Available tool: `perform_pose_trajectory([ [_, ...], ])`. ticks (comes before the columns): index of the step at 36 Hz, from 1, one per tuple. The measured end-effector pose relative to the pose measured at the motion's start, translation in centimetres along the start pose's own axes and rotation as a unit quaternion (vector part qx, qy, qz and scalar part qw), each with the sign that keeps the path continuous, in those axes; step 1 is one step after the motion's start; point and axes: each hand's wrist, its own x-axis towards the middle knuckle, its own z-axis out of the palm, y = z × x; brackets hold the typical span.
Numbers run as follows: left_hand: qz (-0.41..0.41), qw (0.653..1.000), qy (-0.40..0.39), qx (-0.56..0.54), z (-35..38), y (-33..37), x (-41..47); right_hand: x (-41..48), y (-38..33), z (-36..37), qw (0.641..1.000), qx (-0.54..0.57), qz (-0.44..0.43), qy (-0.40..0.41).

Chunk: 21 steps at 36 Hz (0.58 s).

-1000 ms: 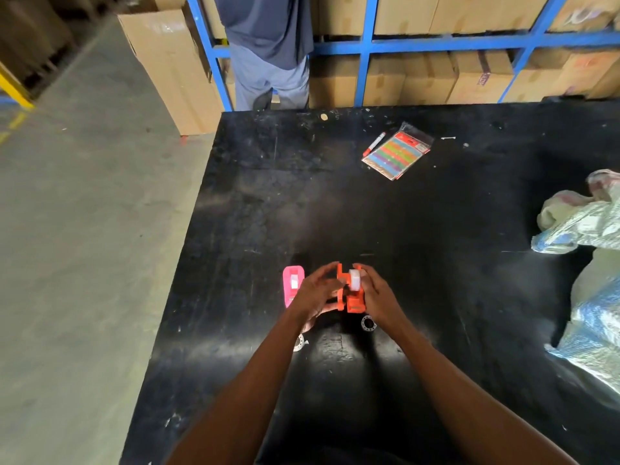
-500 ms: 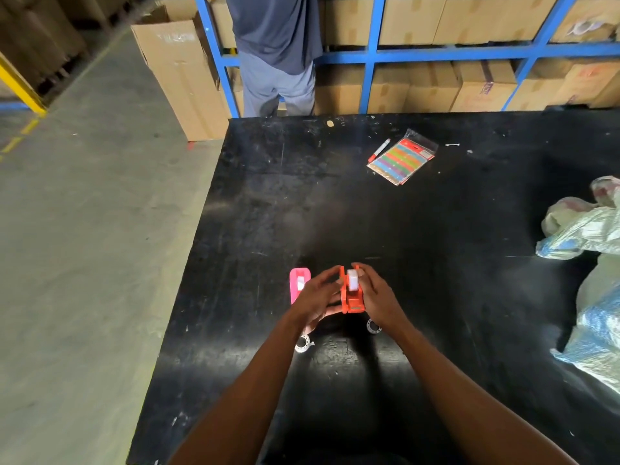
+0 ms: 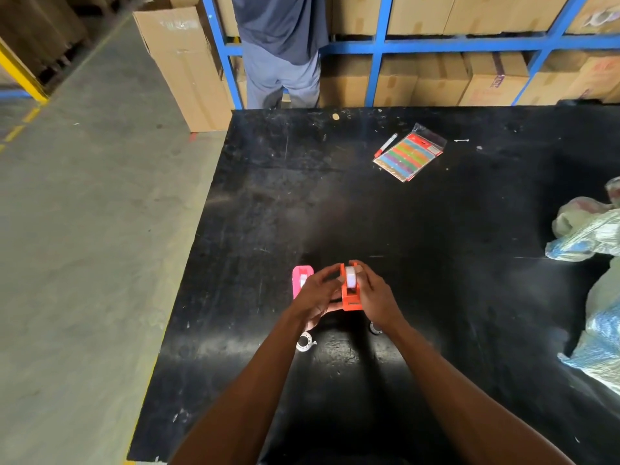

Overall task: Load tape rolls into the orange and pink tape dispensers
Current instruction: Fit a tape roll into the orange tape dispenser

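Observation:
An orange tape dispenser [image 3: 351, 298] stands on the black table [image 3: 436, 229], with a white tape roll [image 3: 351, 276] sitting in its top. My left hand [image 3: 317, 293] grips its left side and my right hand [image 3: 374, 293] grips its right side, fingertips at the roll. A pink tape dispenser [image 3: 299, 280] with a white roll in it stands just left, partly hidden by my left hand. Two small loose tape rolls lie on the table: one [image 3: 306, 342] near my left wrist, another [image 3: 375, 327] half hidden under my right wrist.
A colourful sticker pack [image 3: 409, 152] and a red-capped marker [image 3: 385, 145] lie at the far middle. Crumpled plastic bags [image 3: 593, 236] fill the right edge. A person [image 3: 281, 48] stands at the table's far edge before blue shelving with cardboard boxes. The table's left edge drops to concrete floor.
The orange dispenser has straightened from a tilted hold to upright between both hands. My view has shifted a little; the hands stay in the same spot.

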Motion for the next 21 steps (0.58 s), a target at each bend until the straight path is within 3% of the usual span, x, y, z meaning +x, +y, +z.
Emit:
perform_pose_trajectory([
  [7,-0.040,0.998,0.046,0.009,-0.9,-1.6,2.3,2.0,1.9,-0.2,0.994,-0.057,0.025,-0.094],
  [13,-0.033,0.993,0.108,0.045,-0.1,-2.4,4.7,4.6,4.4,-0.1,0.989,-0.078,0.066,-0.104],
  [21,0.020,0.961,0.173,0.217,-0.5,-3.4,8.0,6.6,4.6,0.6,0.982,-0.147,0.049,-0.112],
])
